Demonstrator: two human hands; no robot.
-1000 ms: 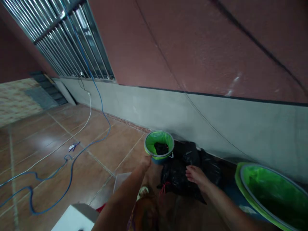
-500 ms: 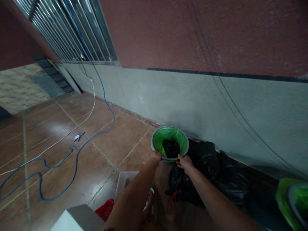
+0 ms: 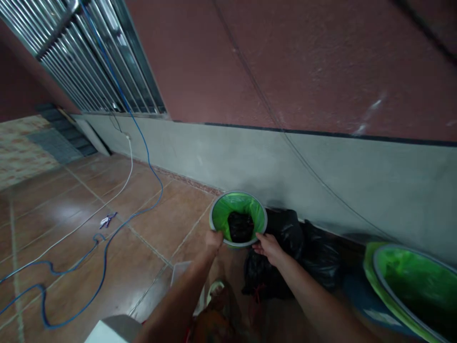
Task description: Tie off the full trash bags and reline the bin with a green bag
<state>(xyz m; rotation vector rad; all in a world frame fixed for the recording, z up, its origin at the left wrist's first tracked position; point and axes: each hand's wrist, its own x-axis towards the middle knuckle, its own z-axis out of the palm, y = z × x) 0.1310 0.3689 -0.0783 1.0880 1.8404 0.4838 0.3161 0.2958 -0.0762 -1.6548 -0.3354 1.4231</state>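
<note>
Both hands are at the near rim of a round trash can (image 3: 264,216) with a grey rim and a green liner. My left hand (image 3: 214,239) grips the rim at its near left, fingers closed round it. At the near right, my right hand (image 3: 267,247) pinches the same rim between thumb and fingers. Inside the can lies a black plastic bundle (image 3: 241,226), its contents hidden. Black garbage bags (image 3: 285,228) rest against the wall just right of the can, one with a red tie (image 3: 260,289).
A larger bin with a green liner (image 3: 403,271) stands at the lower right. Blue hose (image 3: 106,257) and a white cable (image 3: 89,209) cross the tiles at left, near a small purple-and-white item (image 3: 107,220). A clear plastic box (image 3: 179,271) and a white box (image 3: 110,329) are close by.
The view has swung right and slightly up, so more of the larger green-lined bin shows. My hands keep hold of the trash can's rim.
</note>
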